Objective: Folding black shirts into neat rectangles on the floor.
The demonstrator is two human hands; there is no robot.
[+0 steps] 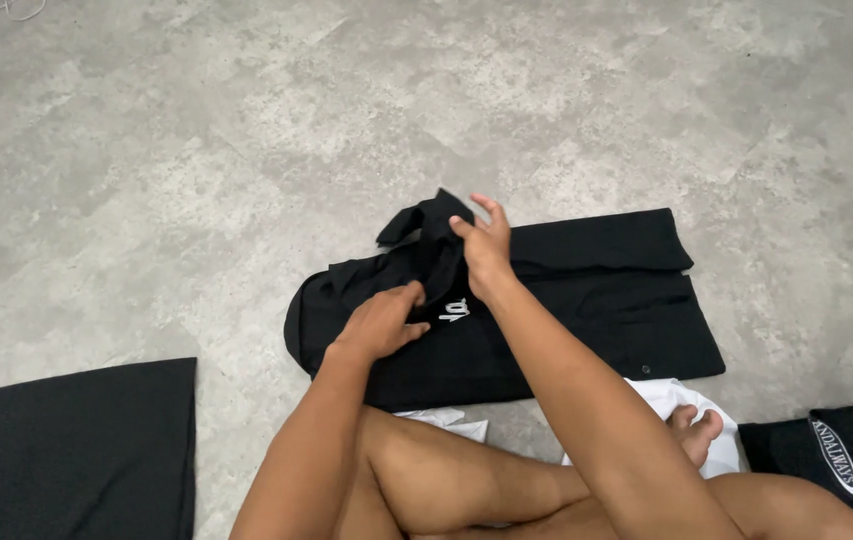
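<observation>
The left hand [379,322] is pressing flat, fingers spread, on the black shirt [587,300] lying at centre on the grey floor [197,150]. The right hand [485,240] is pinching its collar [425,222] at twelve o'clock.

Grey mottled floor [247,130], concrete look, runs all round and beyond the hands. Black cloth [67,450] lies flat at the lower left, well left of the left hand, apart from it, its edge cut by the frame. White cloth [682,405] sits crumpled below and right of the right hand, near the bare foot [697,432]. Small white scrap [447,420] just below the left hand, possibly part of the same white cloth. Second black cloth [832,460] with an oval white patch at far lower right. Thin white thread [19,8] at the top left edge, far off.
</observation>
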